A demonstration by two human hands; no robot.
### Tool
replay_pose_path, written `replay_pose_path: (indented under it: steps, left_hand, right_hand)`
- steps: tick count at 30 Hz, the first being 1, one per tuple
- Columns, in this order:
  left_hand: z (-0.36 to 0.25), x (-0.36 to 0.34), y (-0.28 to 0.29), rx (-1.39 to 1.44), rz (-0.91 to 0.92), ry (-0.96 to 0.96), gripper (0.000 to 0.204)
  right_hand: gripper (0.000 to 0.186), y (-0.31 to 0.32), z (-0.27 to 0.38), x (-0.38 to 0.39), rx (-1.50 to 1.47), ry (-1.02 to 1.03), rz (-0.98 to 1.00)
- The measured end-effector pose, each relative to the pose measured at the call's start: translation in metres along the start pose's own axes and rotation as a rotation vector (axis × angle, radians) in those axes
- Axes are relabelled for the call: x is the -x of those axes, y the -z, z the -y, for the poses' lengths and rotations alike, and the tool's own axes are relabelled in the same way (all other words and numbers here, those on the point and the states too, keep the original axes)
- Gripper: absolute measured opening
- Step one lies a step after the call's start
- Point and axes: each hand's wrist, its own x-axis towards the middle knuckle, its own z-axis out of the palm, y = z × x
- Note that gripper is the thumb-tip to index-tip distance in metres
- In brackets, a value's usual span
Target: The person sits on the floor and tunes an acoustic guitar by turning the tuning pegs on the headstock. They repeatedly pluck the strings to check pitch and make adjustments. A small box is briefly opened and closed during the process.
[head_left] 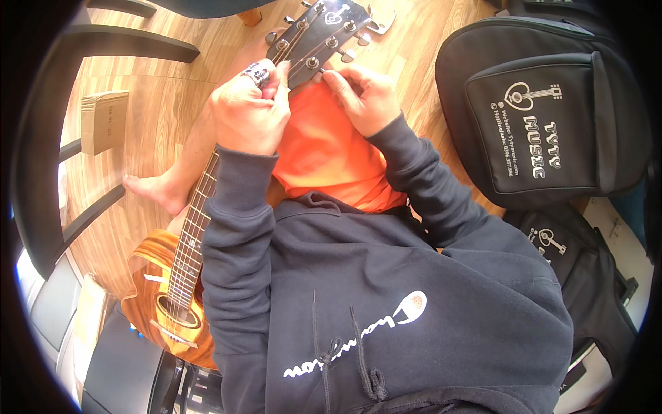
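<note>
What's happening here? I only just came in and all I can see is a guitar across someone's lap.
A seated person in a dark hoodie has an acoustic guitar lying across their lap, headstock pointing away. The left hand grips the neck just below the headstock. The right hand pinches at a tuning post on the headstock's near edge. A black gig bag lies on the wooden floor to the right, and a small cardboard box to the left.

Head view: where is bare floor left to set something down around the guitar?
Bare wooden floor lies between the small cardboard box and the bare foot. It is crowded at the headstock, where both hands work, and right, where black gig bags lie.
</note>
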Motion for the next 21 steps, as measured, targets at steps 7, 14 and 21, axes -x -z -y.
replay_pose_path:
  steps: [7,14,21]
  left_hand:
    - [0.004,0.001,-0.006,-0.022,-0.025,-0.115,0.013]
    - [0.008,0.008,0.012,-0.329,0.088,-0.142,0.018]
    - [-0.003,0.007,0.024,-0.026,0.22,0.157,0.024]
  right_hand:
    - [0.02,0.004,0.005,-0.002,-0.159,-0.071,0.054]
    - [0.019,0.004,0.002,-0.001,-0.147,-0.063,0.059]
    - [0.018,0.005,0.002,-0.001,-0.136,-0.069,0.081]
